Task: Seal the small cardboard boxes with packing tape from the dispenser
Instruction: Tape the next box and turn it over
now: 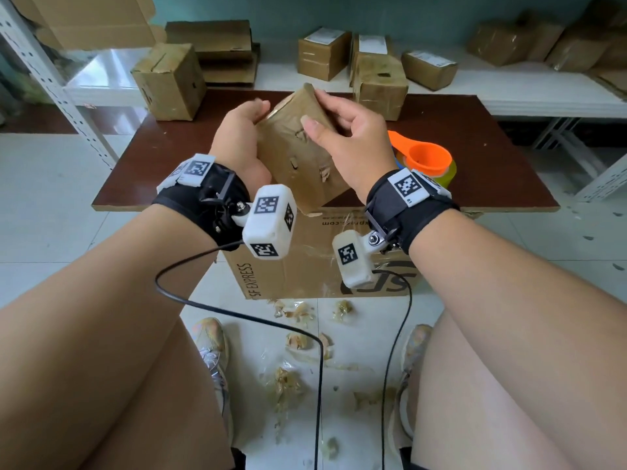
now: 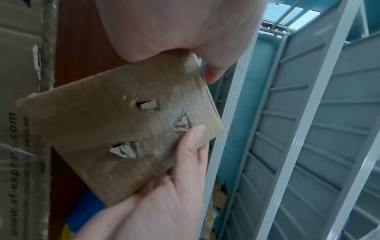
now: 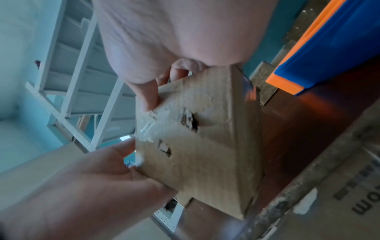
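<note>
A small, worn cardboard box (image 1: 295,154) with torn spots hangs tilted above the brown table (image 1: 475,171), held between both hands. My left hand (image 1: 251,120) grips its left side, thumb on top and fingers hidden behind. My right hand (image 1: 317,111) holds the upper right edge, with the thumb pressed on the front face and the fingers curled over the top. The left wrist view shows the box (image 2: 123,129) with the right thumb (image 2: 191,146) on it. The right wrist view shows the box (image 3: 205,146) from below. The orange and blue tape dispenser (image 1: 424,161) lies on the table to the right, untouched.
Several small boxes (image 1: 169,79) stand at the table's back and on the white shelf (image 1: 509,86) behind. A large SF Express carton (image 1: 305,259) sits under the table's front edge. Tape scraps (image 1: 295,340) litter the floor. A metal rack (image 1: 44,72) stands at the left.
</note>
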`<state>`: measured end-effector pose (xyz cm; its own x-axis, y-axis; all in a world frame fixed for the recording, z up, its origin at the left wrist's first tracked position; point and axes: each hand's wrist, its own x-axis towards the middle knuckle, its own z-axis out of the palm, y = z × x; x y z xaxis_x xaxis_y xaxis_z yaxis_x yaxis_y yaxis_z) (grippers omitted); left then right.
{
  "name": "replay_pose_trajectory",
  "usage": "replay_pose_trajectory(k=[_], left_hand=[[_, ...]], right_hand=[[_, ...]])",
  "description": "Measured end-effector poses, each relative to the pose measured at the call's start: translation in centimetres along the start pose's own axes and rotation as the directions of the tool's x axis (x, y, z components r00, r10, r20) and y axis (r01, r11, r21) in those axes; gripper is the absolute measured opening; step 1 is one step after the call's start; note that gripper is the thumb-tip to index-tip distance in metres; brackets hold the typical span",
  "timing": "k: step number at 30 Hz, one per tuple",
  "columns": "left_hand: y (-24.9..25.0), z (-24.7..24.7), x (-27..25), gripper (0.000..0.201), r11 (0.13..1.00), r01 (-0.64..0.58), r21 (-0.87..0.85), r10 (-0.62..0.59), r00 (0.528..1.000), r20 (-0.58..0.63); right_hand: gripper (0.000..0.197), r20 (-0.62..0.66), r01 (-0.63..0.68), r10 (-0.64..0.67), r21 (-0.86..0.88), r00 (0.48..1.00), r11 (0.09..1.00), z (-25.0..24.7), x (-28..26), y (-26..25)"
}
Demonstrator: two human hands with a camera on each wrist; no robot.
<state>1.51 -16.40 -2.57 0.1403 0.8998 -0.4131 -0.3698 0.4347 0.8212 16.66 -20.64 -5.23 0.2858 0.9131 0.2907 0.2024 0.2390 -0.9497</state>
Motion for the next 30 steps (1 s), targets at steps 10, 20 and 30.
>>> replay_pose_trajectory(k=[10, 20, 30], left_hand=[[-2.3, -0.5, 1.2, 0.063, 0.828, -0.436, 0.352, 0.454, 0.890, 0.033], [-2.0, 0.2, 1.2, 0.047, 0.839, -0.466, 0.279, 0.459, 0.883, 0.094], [-2.3, 0.2, 0.6, 0.048, 0.739, -0.569, 0.362, 0.603, 0.797, 0.021]], right_hand=[[0.043, 0.076, -0.229, 0.218, 0.192, 0.973, 0.954, -0.9, 0.3, -0.4], [0.043, 0.111, -0.117, 0.121, -0.039, 0.986, 0.992, -1.4, -0.4, -1.1], [0.045, 0.277, -0.121, 0.113, 0.012, 0.954, 0.993, -2.3, 0.2, -1.3]])
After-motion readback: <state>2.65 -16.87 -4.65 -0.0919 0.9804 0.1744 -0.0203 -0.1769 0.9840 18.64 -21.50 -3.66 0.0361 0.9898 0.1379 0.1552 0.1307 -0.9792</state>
